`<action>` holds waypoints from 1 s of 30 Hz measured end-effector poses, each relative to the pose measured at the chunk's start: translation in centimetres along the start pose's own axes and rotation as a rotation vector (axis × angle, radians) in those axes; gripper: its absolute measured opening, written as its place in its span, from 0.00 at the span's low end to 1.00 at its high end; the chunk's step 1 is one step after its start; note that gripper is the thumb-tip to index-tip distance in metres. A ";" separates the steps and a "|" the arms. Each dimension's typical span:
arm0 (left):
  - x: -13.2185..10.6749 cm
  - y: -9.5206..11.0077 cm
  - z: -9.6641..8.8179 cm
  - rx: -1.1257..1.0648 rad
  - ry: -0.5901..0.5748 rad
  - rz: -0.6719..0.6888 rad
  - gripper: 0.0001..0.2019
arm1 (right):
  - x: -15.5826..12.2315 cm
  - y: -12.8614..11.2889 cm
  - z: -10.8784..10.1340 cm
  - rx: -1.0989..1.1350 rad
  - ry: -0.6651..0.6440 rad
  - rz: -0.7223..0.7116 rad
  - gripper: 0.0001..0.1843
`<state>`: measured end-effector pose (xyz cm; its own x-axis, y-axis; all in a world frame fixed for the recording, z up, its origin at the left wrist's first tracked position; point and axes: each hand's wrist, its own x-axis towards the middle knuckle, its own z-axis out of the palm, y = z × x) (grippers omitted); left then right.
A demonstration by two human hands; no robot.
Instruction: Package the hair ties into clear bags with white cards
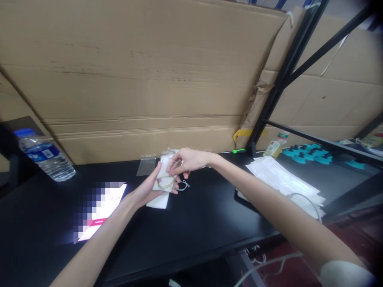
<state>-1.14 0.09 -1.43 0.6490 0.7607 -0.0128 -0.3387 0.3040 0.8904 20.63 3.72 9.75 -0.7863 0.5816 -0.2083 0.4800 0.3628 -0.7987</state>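
Observation:
My left hand (148,187) is closed around a small white card or packet (163,170), thumb along its near edge and fingertips showing at the far side. Across the lower part of the packet lies a thin yellowish loop (166,185), like a cord or band. Over the packet's face, my right hand (191,160) has thumb and fingers pinched together; what is between them is too small to tell. A pale grey-blue loop with a knot (183,185) is just right of my left fingertips. Below the packet, another white piece (158,201) shows on the black table (191,231).
A glowing phone screen (104,207) and a water bottle (48,155) are to the left. Behind my hands lies a clear bag (146,165) before a cardboard wall (149,79). White sheets (281,175), a small bottle (277,145) and teal pieces (308,153) are right, near a black frame post (277,87).

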 end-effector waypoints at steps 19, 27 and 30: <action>0.3 -0.5 1.3 0.328 0.386 0.065 0.21 | -0.6 6.5 6.4 0.230 0.936 -0.212 0.28; 0.8 -0.7 1.0 0.609 0.435 0.293 0.16 | 0.5 7.1 7.5 0.246 0.951 -0.255 0.15; 0.6 -0.5 1.1 0.557 0.490 0.319 0.19 | 0.8 7.0 8.3 0.226 0.929 -0.286 0.11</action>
<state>0.22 -0.22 -1.41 0.1618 0.9669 0.1974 0.0163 -0.2026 0.9791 20.12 0.67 -0.68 -0.1984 0.8677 0.4557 0.1588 0.4873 -0.8587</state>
